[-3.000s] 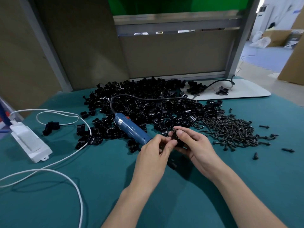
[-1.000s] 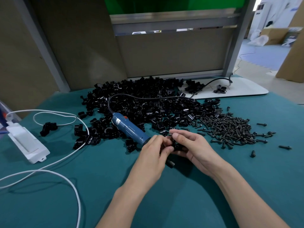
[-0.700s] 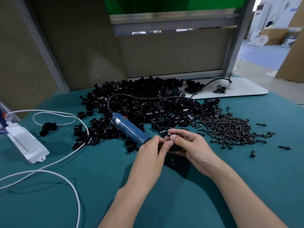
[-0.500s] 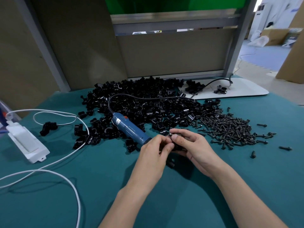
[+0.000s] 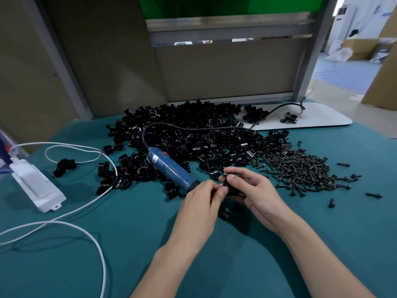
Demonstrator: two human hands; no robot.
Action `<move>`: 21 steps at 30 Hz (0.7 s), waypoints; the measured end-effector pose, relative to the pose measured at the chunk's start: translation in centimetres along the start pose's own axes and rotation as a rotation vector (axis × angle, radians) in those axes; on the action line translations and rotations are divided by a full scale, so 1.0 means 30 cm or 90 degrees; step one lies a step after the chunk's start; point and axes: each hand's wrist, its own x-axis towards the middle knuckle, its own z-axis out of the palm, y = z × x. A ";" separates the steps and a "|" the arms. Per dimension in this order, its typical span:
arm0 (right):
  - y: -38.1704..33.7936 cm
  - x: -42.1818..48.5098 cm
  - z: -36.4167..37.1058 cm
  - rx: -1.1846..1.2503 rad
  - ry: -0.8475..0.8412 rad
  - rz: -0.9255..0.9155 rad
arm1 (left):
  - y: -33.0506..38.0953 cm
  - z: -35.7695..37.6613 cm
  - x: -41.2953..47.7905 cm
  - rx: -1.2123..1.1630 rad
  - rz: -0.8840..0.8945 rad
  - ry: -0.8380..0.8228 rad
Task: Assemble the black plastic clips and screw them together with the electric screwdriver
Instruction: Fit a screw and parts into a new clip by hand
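Note:
A small black plastic clip [image 5: 231,186] is held just above the green cloth between both hands. My right hand [image 5: 255,192] grips it from the right, thumb on top. My left hand [image 5: 204,196] pinches it from the left with its fingertips. A screw head shows at the clip's top. The blue electric screwdriver [image 5: 171,168] lies on the cloth, its tip hidden behind my left hand. A big pile of black clips [image 5: 193,134] spreads behind it. A heap of black screws [image 5: 300,171] lies to the right.
A white power adapter [image 5: 34,186] with white cables [image 5: 64,222] sits at the left. One clip [image 5: 64,166] lies apart near it, another small black part [image 5: 225,215] under my hands. A white board [image 5: 311,118] and a partition frame stand behind.
Both hands have stayed together on the clip, only shifting their fingers slightly. The screwdriver has not moved.

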 end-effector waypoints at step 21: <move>-0.001 0.052 -0.049 0.227 0.135 -0.014 | -0.070 -0.143 0.287 0.168 -0.470 0.009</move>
